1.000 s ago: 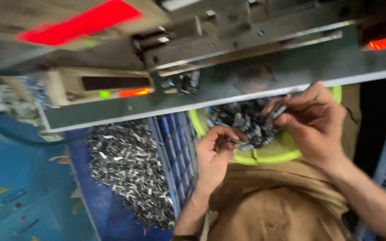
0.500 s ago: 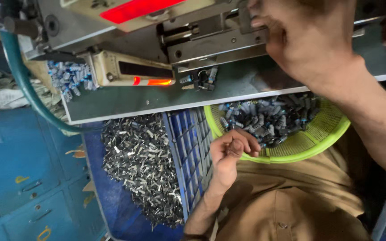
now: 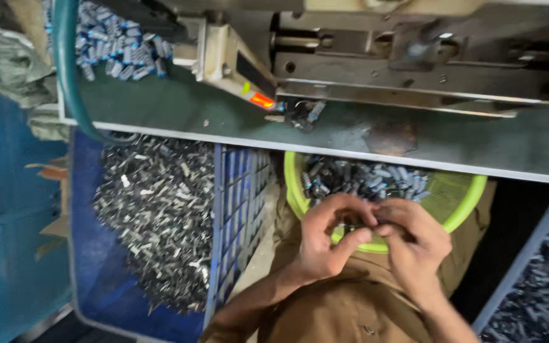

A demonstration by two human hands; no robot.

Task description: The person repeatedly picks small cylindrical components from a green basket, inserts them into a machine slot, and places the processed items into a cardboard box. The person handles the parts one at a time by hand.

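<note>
A lime-green round basket [image 3: 465, 203] rests on my lap under the bench edge and holds several small grey-blue metal parts [image 3: 366, 178]. My left hand [image 3: 328, 238] and my right hand [image 3: 414, 244] meet over its near rim, fingers curled together around something small that the fingers hide. A few of the same parts [image 3: 303, 114] lie on the green machine bench [image 3: 179, 105] beside a beige unit with an orange light [image 3: 262, 100].
A blue plastic crate [image 3: 236, 209] at my left is filled with shiny metal pieces [image 3: 160, 216]. Another heap of small parts [image 3: 112, 47] sits at the bench's far left by a green hose [image 3: 68, 70]. A dark bin [image 3: 541, 286] stands at right.
My right hand has come down from the machine above the bench to join my left hand over the basket. The view has shifted, showing more of the bench and crate.
</note>
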